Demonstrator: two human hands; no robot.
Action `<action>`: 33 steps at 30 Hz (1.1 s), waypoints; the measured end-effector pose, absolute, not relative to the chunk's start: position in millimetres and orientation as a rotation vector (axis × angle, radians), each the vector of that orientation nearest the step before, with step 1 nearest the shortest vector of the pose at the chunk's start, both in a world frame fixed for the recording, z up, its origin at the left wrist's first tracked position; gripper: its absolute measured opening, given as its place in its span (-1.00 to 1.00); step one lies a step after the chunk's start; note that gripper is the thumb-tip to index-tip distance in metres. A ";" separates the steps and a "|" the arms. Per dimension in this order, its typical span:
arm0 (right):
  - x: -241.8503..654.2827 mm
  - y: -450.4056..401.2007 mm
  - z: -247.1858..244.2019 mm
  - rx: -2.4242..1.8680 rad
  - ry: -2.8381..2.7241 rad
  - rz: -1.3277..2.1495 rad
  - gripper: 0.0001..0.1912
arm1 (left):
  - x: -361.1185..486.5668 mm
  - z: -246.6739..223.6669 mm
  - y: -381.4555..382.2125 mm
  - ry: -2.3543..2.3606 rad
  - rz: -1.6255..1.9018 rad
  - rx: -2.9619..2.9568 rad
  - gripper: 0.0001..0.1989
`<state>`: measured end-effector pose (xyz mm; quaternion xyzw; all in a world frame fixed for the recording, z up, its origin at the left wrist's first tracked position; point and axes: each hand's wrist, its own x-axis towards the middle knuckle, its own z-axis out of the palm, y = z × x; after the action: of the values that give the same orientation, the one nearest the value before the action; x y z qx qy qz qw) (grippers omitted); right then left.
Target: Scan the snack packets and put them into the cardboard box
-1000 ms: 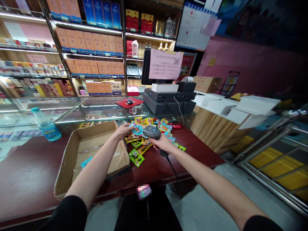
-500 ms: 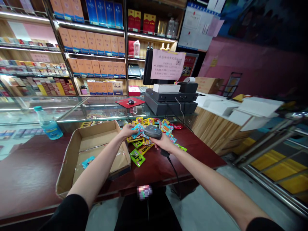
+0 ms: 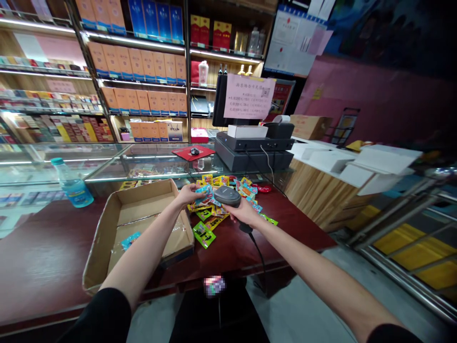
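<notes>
Your left hand pinches a blue sachet between thumb and fingers, held out past the corner of the cardboard tray. Your right hand wraps closed around the corded handheld barcode scanner, bringing its head just beside the sachet, above the heaped snack packets

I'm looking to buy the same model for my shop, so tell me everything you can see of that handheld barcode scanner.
The handheld barcode scanner has a rounded, dark grey head that looks like plastic, and its handle is gripped in the right hand. The head sits above a heap of snack packets. A black cord runs from the handle's end down over the edge of the dark red table.
</notes>
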<state>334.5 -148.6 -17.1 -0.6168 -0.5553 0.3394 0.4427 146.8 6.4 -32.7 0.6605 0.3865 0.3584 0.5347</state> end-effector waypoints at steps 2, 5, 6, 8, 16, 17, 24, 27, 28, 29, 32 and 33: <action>334.6 -149.4 -15.5 -1.517 -1.379 0.853 -0.75 | 147.8 -31.7 4.8 0.912 0.847 1.528 -0.60; 333.6 -151.6 -12.6 -1.498 -1.378 0.869 -0.75 | 148.9 -27.4 3.0 0.918 0.860 1.526 -0.55; 333.1 -152.5 -11.8 -1.489 -1.376 0.879 -0.75 | 148.2 -24.8 2.7 0.922 0.872 1.538 -0.54; 331.9 -154.1 -11.1 -1.469 -1.371 0.906 -0.76 | 143.1 -17.5 2.7 0.943 0.895 1.582 -0.54; 317.6 -148.4 -17.7 -1.393 -1.463 0.984 -0.80 | 44.0 17.9 -2.8 1.036 0.889 1.800 -0.52; 313.9 -146.9 -17.6 -1.374 -1.486 0.988 -0.80 | 25.9 19.9 -4.7 1.075 0.888 1.814 -0.52; 295.8 -140.8 -12.8 -1.323 -1.533 1.013 -0.81 | -43.0 16.7 -14.9 1.319 1.004 1.835 -0.54; 299.7 -140.8 -14.5 -1.306 -1.523 1.025 -0.83 | -14.4 9.8 -27.3 1.303 0.951 1.948 -0.60; 302.4 -141.5 -15.4 -1.307 -1.511 1.027 -0.83 | 2.1 7.1 -33.6 1.278 0.919 2.003 -0.63; 305.5 -142.5 -16.3 -1.311 -1.497 1.028 -0.82 | 20.6 4.2 -40.7 1.242 0.860 2.073 -0.66; 316.9 -147.6 -18.4 -1.353 -1.439 1.008 -0.79 | 78.0 -4.9 -61.5 1.116 0.679 2.281 -0.74; 321.0 -149.7 -18.9 -1.372 -1.412 1.000 -0.79 | 94.4 -8.1 -66.7 1.112 0.617 2.328 -0.76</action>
<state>321.0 -149.7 -18.9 -0.5550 -0.5709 0.4043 0.4500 94.4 -66.7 -8.1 0.8516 0.4068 0.2256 0.2419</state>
